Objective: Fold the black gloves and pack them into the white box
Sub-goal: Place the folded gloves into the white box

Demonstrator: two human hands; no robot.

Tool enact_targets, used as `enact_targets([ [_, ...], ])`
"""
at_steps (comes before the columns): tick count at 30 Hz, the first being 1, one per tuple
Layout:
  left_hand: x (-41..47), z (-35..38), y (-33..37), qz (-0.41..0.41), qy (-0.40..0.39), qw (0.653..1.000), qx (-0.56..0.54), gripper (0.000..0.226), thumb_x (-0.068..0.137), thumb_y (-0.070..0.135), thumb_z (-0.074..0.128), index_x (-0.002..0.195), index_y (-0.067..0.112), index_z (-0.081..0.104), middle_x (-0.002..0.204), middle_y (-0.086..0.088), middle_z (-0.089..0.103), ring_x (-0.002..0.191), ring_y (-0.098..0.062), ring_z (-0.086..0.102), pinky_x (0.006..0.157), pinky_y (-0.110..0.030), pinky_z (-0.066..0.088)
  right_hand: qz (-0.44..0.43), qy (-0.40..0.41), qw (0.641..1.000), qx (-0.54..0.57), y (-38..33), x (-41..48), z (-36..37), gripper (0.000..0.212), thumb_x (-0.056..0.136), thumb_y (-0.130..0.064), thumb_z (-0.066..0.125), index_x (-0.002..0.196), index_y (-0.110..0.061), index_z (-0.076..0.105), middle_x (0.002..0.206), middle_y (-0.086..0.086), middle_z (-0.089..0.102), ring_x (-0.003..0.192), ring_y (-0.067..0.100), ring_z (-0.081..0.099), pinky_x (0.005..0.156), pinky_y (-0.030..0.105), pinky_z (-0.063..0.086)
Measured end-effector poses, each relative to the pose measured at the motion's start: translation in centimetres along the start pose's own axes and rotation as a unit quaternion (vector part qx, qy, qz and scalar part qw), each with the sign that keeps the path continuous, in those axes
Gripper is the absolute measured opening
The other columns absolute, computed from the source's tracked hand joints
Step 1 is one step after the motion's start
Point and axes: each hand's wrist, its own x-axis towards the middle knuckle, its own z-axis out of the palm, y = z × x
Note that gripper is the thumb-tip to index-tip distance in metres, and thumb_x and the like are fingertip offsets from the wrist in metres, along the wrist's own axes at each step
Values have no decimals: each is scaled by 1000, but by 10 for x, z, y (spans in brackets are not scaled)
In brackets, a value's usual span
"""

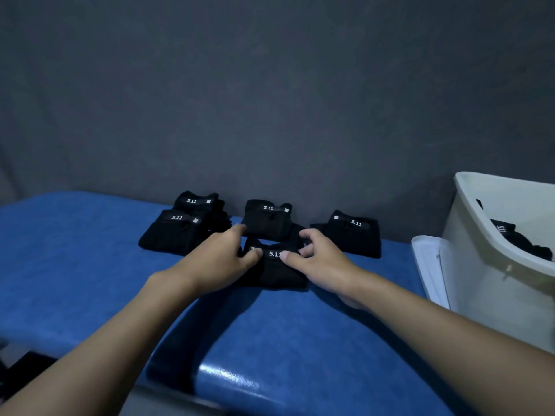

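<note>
**Two Hands Closing on a Folded Glove, Box Waiting to the Right**

A person is working at a blue padded table [300, 340] in front of a grey backdrop [270, 85], with both hands meeting on a folded black glove [279, 273] that is lying flat near the middle of the table. The left hand [220, 259] is pinching the bundle's left end, thumb curled in beside the white "5.11" label. The right hand [321, 259] is gripping the right end, thumb pressing by the label and fingers curling over the far edge. The labelled band is running side to side, so each hand is holding one end of the long axis.

Four more folded gloves are sitting along the back: two overlapping on the left [172, 235], one directly behind the hands [267, 220] and nearly touching the held bundle, and one to the right [351, 235].

The white box [486, 265] is standing at the right edge of the table, well apart from the grip, with black gloves [516, 238] already lying inside. A white lid [429, 265] is resting on the table against the box's near wall.

The fold appears finished or nearly so, and packing is likely coming next. Since the box is lying to the right, the right hand is the nearer one for the carry, and the bundle would be travelling end-first over the lid and the box's rim.
</note>
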Motion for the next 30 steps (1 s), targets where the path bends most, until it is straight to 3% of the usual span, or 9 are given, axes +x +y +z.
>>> enact_targets([
  [2, -1, 1, 2, 5, -5, 1000, 27, 31, 95, 44, 57, 96, 14, 59, 88, -3, 63, 80, -16, 62, 65, -26, 45, 7, -4, 1000, -22, 1, -2, 4, 53, 73, -51, 75, 118, -31, 56, 108, -4, 58, 103, 13, 59, 81, 22, 49],
  [5, -5, 1, 3, 2, -18, 1000, -3, 24, 92, 45, 62, 103, 24, 62, 95, 5, 64, 84, -3, 61, 69, -18, 46, 7, -1, 998, -69, 6, -1, 6, 54, 47, -67, 66, 90, -34, 63, 108, 0, 63, 106, 20, 60, 94, 40, 52],
  [9, -7, 1, 2, -24, -23, 998, -53, 45, 85, 45, 72, 123, 28, 56, 92, 9, 65, 81, -1, 62, 68, -14, 48, -10, -31, 999, -38, 5, -4, 0, 38, 70, -33, 83, 97, -25, 59, 104, 3, 65, 92, 14, 62, 83, 29, 53],
  [11, -6, 3, 2, -35, -22, 995, -87, 56, 81, 41, 77, 129, 26, 54, 91, 4, 63, 79, -6, 62, 69, -16, 48, -16, -41, 998, -43, 4, -6, -1, 35, 73, -24, 83, 97, -22, 56, 106, 5, 65, 94, 18, 64, 83, 32, 53],
  [17, -7, 6, 7, -34, -13, 978, -206, 61, 76, 23, 85, 129, 27, 56, 104, -2, 56, 73, -12, 65, 64, -17, 53, -38, -35, 998, -37, 6, -8, -5, 36, 74, -19, 82, 93, -22, 52, 105, 4, 61, 83, 13, 56, 67, 26, 46],
  [20, -9, 4, 11, -16, -7, 973, -229, 59, 75, 18, 86, 127, 27, 59, 109, -3, 56, 73, -14, 66, 67, -21, 55, -37, -22, 999, -25, 2, -13, -10, 37, 73, -18, 82, 93, -22, 52, 103, 6, 61, 80, 15, 57, 68, 31, 52],
  [23, -12, -4, 24, 28, 7, 970, -241, 56, 76, 10, 84, 125, 24, 60, 106, 0, 61, 82, -2, 66, 69, -12, 51, -43, -23, 998, -32, -6, -23, -22, 41, 72, -22, 84, 95, -25, 50, 110, 6, 60, 84, 15, 56, 65, 30, 52],
  [26, -15, -21, 44, 88, -6, 965, -248, 56, 76, 2, 82, 124, 23, 61, 106, -1, 65, 91, -1, 66, 78, -13, 51, -53, -50, 997, -10, -19, -33, -42, 59, 70, -30, 86, 115, -26, 48, 117, 1, 55, 97, 10, 58, 86, 33, 55],
  [30, -15, -49, 82, 157, -27, 961, -227, 58, 76, 1, 81, 124, 27, 61, 113, -2, 63, 94, -22, 68, 79, -31, 58, -52, -83, 995, 0, -37, -48, -76, 98, 56, -52, 87, 139, -35, 37, 131, 3, 56, 119, 10, 56, 105, 34, 46],
])
